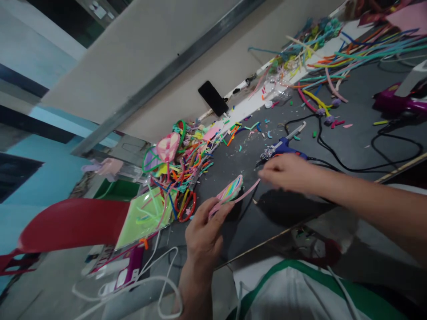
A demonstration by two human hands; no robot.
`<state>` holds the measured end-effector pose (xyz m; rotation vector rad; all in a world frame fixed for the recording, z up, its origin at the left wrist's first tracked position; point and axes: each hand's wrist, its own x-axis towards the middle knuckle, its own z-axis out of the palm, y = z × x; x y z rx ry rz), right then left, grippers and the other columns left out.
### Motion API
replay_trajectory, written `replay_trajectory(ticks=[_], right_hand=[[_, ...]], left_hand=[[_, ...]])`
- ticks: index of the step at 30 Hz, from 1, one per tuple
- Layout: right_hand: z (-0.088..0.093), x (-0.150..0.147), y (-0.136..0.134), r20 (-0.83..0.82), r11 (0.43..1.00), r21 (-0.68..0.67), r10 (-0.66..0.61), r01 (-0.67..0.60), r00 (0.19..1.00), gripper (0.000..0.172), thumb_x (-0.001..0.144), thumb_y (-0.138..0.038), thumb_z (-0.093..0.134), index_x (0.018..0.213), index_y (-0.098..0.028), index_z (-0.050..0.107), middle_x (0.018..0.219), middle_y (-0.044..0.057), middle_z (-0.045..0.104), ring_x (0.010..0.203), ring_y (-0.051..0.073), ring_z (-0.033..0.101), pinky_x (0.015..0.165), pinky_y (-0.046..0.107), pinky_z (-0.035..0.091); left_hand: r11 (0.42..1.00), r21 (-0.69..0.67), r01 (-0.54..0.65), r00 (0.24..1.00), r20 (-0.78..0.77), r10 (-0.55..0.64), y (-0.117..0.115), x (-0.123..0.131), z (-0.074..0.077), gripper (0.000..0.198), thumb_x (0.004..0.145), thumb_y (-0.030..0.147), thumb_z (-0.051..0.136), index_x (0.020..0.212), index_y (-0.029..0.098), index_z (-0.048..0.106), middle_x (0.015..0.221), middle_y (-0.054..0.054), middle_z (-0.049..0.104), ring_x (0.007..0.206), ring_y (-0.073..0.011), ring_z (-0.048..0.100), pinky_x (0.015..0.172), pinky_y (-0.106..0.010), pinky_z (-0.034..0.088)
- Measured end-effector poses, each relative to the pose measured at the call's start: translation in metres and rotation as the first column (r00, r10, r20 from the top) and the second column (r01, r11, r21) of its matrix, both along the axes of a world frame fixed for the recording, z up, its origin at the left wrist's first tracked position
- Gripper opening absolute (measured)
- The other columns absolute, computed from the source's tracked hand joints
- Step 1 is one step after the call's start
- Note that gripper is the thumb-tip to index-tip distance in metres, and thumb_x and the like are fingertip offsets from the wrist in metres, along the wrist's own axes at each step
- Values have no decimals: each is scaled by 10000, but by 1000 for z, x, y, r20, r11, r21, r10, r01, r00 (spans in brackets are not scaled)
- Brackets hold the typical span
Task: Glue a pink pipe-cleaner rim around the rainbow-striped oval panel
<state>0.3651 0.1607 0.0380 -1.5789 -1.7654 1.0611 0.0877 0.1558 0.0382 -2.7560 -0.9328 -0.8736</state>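
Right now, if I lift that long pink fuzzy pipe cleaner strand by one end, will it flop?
Probably droops a little: the pink fuzzy pipe cleaner strand runs nearly straight from the left hand toward the right hand without sagging. Likely light, being thin. Its fuzz should resist slipping.

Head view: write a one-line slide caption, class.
Left hand holds a striped pipe-cleaner coil; right hand pinches its pink strand beside a blue glue gun.

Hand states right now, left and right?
Left hand: closed, holding the pastel striped piece.
Right hand: closed, apparently pinching the end of the pink pipe cleaner; slightly blurred.
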Motion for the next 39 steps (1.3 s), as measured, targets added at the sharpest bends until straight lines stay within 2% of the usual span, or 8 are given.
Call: replay_trajectory(ticks=[2,5,8,15,17,22,30,39], right_hand=[[-1,33,8,351,952,256,-253,167,902,287,857,-410,482,878,-188,662,834,85,695,763,236,650,612,309,455],[-18,65,22,586,940,231,-340,251,735,472,777,-509,565,1080,-150,614,1048,178,673,933,344,634,671,386,473],[-37,72,34,589,955,114,-287,274,756,572,735,-554,610,1148,-159,585,1080,180,664,947,352,631,710,416,485],[-29,75,44,-50,931,-300,-234,208,971,180,738,-211,626,902,-139,641,808,90,654,728,211,640,616,312,526],[-24,73,39,-261,935,-334,-214,120,941,204,761,-181,598,961,-143,603,855,85,664,735,182,654,633,286,545],[-15,44,18,-728,975,-216,-193,48,658,293,662,-217,765,901,-177,602,800,8,643,632,108,600,556,201,500],[-7,-2,-18,-802,969,-237,-153,-73,578,339,677,-337,786,933,-180,629,874,41,695,690,144,644,582,232,506],[-13,-4,-32,-609,997,-66,-63,29,790,261,729,-392,719,914,-211,691,872,15,732,845,221,678,785,318,523]], left_hand=[[1000,-2,-5,1000,-8,5,1,-1,0,478,819,-5,433,1155,234,674,1181,-76,568,1072,-184,597,886,-282,514],[1000,-10,-8,1000,-24,8,1,0,0,473,814,-13,439,1144,229,675,1197,-78,566,1075,-185,599,893,-288,510],[1000,6,12,1000,-22,-12,2,0,0,452,815,-5,469,1146,227,672,1205,-81,565,1062,-184,605,882,-279,511],[999,37,21,998,-58,-19,3,-1,1,442,844,16,461,1171,242,654,1210,-83,563,1063,-184,599,874,-285,516],[999,28,26,997,-68,-24,3,-2,2,432,855,26,458,1175,243,651,1208,-83,561,1060,-181,596,875,-286,515],[999,20,41,995,-96,-39,3,-2,6,424,869,45,464,1193,252,644,1217,-82,573,1069,-188,596,900,-294,507],[996,48,69,993,-104,-64,5,0,10,415,864,44,505,1207,241,631,1232,-80,581,1073,-183,599,874,-263,511],[998,-7,60,996,-71,-60,3,1,10,410,868,36,523,1215,232,622,1246,-89,583,1065,-173,594,877,-259,506]])
